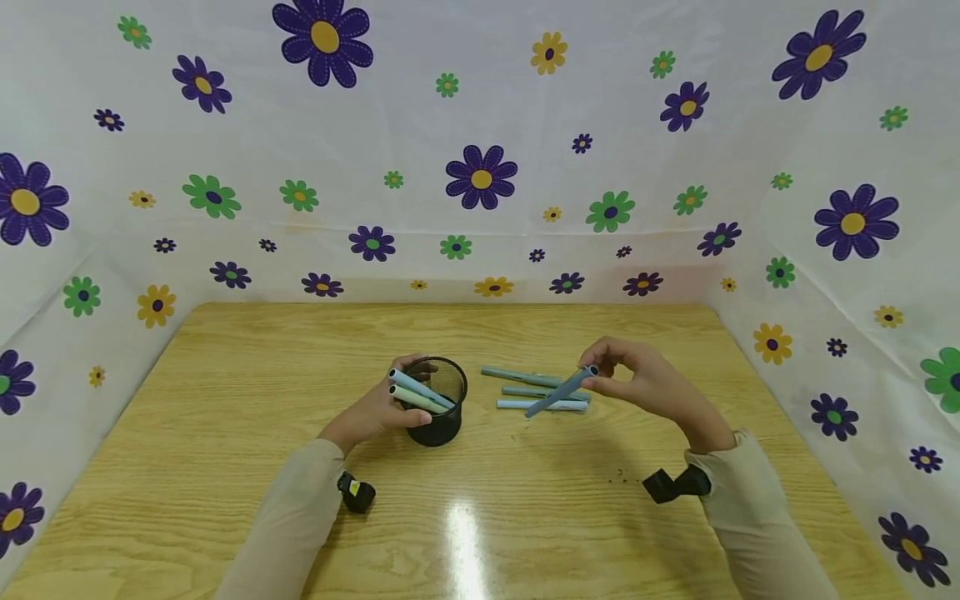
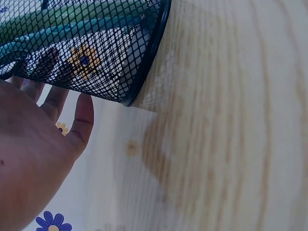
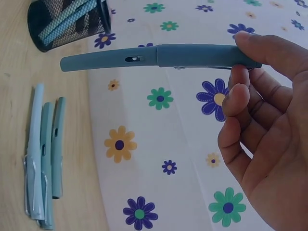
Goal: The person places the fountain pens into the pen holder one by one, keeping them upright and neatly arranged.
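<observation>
A black mesh pen cup (image 1: 437, 430) stands on the table, and my left hand (image 1: 373, 418) grips its side, thumb at the front and fingers behind. Inside lean a blue pen (image 1: 412, 383) and a pale green pen (image 1: 411, 398), their ends above the rim. My right hand (image 1: 645, 383) pinches a dark blue capped pen (image 3: 115, 58) at its cap end, holding it above the table with its other end pointing toward the cup. Beneath it lie three more pens side by side: a teal one (image 1: 513, 374), a green-blue one (image 1: 528, 391) and a light blue one (image 1: 517, 404).
The wooden table (image 1: 247, 358) meets a white flowered cloth (image 1: 405, 150) behind and at both sides. Small dark specks (image 1: 617, 477) lie on the wood near the right wrist. A black camera (image 1: 358, 493) is strapped to the left wrist, another camera (image 1: 673, 485) to the right.
</observation>
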Available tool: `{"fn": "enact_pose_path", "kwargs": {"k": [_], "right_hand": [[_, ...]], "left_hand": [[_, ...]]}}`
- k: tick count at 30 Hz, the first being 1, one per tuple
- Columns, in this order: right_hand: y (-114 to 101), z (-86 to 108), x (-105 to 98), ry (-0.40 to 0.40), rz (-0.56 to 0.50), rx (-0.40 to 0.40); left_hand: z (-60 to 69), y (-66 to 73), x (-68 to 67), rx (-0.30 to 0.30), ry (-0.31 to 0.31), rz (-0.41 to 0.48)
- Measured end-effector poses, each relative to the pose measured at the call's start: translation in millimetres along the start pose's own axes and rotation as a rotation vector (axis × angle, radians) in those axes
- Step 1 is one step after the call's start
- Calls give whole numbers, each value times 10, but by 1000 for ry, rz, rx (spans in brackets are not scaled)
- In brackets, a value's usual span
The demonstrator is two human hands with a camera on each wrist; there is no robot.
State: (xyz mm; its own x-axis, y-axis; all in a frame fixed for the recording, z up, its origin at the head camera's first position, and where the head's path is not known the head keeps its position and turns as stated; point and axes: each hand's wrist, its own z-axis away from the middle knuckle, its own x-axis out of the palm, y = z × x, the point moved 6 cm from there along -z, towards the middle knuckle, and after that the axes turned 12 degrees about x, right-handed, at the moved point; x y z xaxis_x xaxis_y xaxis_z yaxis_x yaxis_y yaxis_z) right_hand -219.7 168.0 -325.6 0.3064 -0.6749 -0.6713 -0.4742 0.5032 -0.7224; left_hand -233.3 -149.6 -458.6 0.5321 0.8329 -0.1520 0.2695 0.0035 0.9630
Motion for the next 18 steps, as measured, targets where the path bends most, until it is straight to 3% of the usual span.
{"fn": "enact_pose_path", "kwargs": {"k": [18], "right_hand": [[-228, -304, 34, -45, 19, 57]], "left_hand": [[6, 14, -6, -1, 1, 4]]}}
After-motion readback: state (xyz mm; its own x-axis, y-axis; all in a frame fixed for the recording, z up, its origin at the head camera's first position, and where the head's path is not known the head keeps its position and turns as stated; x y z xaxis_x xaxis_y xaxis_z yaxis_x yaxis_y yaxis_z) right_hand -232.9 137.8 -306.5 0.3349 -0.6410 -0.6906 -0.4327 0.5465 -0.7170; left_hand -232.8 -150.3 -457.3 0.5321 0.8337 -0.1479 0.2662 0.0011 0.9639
